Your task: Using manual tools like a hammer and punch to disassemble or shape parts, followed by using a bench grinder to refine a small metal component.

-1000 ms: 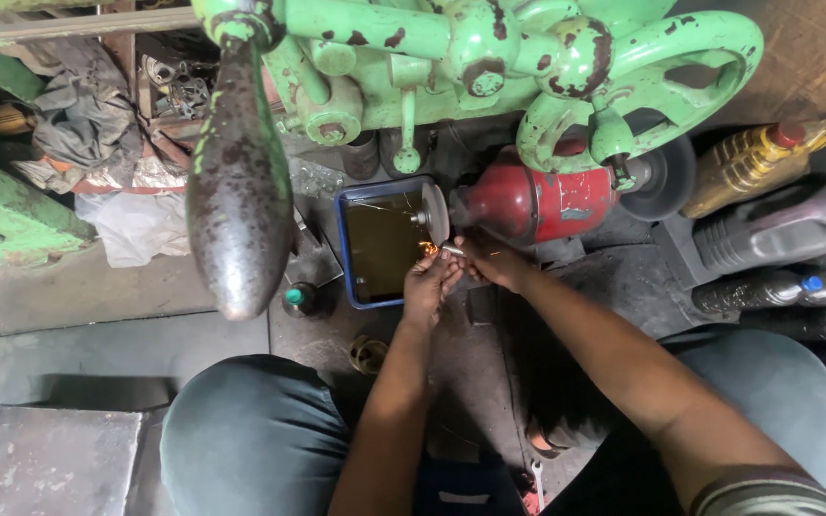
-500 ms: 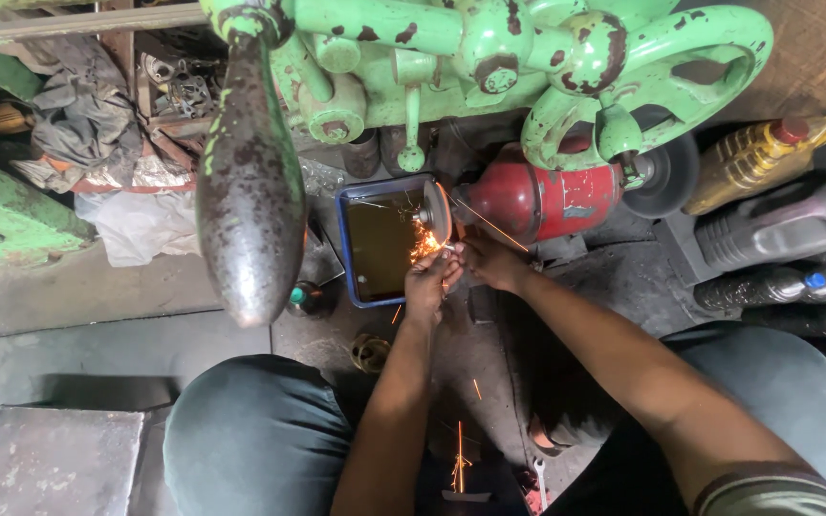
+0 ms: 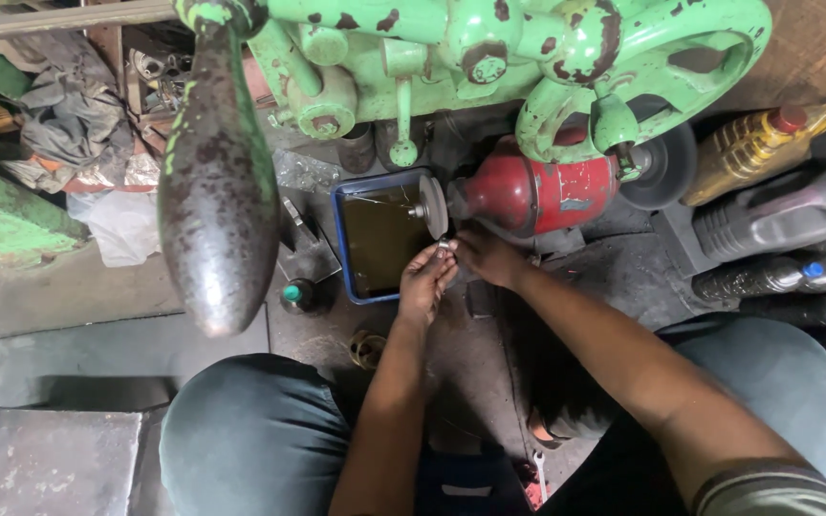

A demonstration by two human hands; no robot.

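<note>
The left hand pinches a small shiny metal piece at its fingertips. The right hand sits just beside it with its fingers curled toward the same piece, but it is too small to tell if the right hand grips it too. The piece is held up close to the grey grinding wheel, just below the wheel's edge. No sparks show.

The wheel sticks out from a red motor. A second, darker wheel sits at the motor's other end. Just left of the hands lies a blue tray filled with dark, muddy liquid. A little bottle with a green cap stands near the tray.

Above it all hangs a big green machine with chipped paint. A heavy dark handle, shaped like a club, hangs down from it on the left. On the right, dirty oil bottles lie on the floor. The person's knees, in blue-grey trousers, are at the bottom.
</note>
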